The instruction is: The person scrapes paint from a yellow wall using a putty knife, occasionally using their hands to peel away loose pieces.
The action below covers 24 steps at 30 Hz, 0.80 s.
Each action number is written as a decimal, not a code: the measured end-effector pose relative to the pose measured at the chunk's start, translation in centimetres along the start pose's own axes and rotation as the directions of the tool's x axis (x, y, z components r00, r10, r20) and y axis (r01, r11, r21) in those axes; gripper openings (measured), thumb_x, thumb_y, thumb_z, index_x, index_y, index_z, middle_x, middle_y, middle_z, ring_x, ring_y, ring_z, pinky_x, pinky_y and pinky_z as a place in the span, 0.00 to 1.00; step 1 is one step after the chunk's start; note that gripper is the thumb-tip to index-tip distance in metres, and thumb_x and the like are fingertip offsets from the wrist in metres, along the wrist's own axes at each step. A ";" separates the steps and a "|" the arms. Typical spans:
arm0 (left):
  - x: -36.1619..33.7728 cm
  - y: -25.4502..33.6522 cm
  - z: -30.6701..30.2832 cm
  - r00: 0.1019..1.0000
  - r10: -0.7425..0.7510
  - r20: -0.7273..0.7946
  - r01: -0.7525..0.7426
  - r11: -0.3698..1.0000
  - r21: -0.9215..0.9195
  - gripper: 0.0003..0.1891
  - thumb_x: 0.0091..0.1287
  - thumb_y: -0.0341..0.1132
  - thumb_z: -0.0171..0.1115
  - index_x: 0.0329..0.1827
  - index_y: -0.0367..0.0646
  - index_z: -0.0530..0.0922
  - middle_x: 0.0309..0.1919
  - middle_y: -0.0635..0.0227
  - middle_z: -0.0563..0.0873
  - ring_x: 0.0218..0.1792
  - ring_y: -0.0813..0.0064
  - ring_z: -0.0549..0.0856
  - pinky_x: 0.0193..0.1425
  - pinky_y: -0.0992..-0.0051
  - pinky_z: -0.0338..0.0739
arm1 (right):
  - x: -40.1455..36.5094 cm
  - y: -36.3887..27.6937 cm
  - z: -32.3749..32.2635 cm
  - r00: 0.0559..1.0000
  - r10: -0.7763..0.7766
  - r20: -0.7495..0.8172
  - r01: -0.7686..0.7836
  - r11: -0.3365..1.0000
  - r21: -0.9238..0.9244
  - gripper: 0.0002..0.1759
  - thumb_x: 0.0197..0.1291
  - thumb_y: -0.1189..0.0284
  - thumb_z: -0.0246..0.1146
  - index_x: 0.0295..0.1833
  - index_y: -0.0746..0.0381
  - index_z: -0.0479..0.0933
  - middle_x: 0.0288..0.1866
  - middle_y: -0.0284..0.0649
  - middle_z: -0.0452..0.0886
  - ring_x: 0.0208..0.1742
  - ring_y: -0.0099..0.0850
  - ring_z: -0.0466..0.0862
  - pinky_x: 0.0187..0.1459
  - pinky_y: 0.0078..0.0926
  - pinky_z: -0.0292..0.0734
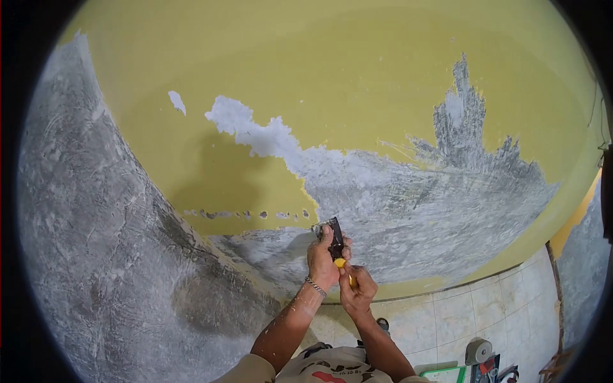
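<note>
A yellow-handled scraper with a dark head is held up against the wall, close to the border between yellow paint and bare grey. My left hand is closed around the dark head, thumb along its side. Lower down, my right hand grips the yellow handle. The wall's yellow paint ends in a ragged edge above a scraped grey patch. A row of small chips runs through the paint to the left of my hands.
A rough grey wall meets the painted one at the left corner. Pale floor tiles lie below. On the floor at lower right are a grey rounded object, a green-edged item and a dark tray with red-handled tools.
</note>
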<state>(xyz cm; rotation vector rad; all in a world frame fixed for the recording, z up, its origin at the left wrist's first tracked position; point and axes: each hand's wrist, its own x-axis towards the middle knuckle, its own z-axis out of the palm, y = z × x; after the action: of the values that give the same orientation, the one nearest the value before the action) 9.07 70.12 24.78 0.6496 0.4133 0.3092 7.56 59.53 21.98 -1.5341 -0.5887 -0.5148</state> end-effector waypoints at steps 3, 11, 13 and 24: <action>0.6 1.2 0.8 0.999 0.005 0.044 -0.005 1.000 -0.008 0.25 0.72 0.58 0.58 0.41 0.40 0.77 0.28 0.65 0.83 0.22 0.74 0.80 0.20 0.75 0.72 | -0.7 0.4 0.0 1.000 -0.030 -0.004 0.030 1.000 -0.002 0.03 0.59 0.82 0.67 0.35 0.67 0.79 0.29 0.46 0.81 0.27 0.38 0.81 0.30 0.30 0.75; -0.3 2.2 1.2 0.996 0.026 0.084 -0.025 1.000 -0.015 0.27 0.69 0.58 0.61 0.43 0.38 0.76 0.28 0.63 0.82 0.22 0.72 0.79 0.22 0.74 0.73 | 0.8 -0.6 1.0 0.994 -0.104 -0.041 0.103 0.995 -0.010 0.05 0.56 0.86 0.68 0.35 0.68 0.78 0.31 0.48 0.82 0.27 0.39 0.82 0.29 0.29 0.76; 0.3 1.5 0.8 0.998 0.005 0.061 0.000 0.998 -0.070 0.28 0.68 0.60 0.61 0.43 0.38 0.76 0.28 0.63 0.82 0.22 0.72 0.79 0.21 0.72 0.73 | 0.8 -0.3 0.5 0.996 -0.092 0.010 0.093 0.993 -0.067 0.05 0.56 0.86 0.68 0.35 0.68 0.79 0.30 0.48 0.82 0.28 0.39 0.83 0.30 0.29 0.76; -0.5 2.0 1.3 0.998 0.006 0.060 -0.007 1.000 0.012 0.27 0.70 0.60 0.59 0.43 0.40 0.76 0.28 0.65 0.79 0.23 0.73 0.77 0.27 0.71 0.71 | 0.3 0.5 0.8 0.996 -0.081 -0.026 0.081 0.997 -0.006 0.05 0.56 0.85 0.68 0.36 0.68 0.78 0.32 0.48 0.83 0.27 0.37 0.82 0.32 0.28 0.76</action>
<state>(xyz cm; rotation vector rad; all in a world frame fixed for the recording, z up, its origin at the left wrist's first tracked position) 8.91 70.71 27.14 0.6702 0.3557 0.2932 8.09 60.30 21.74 -1.5101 -0.6319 -0.5981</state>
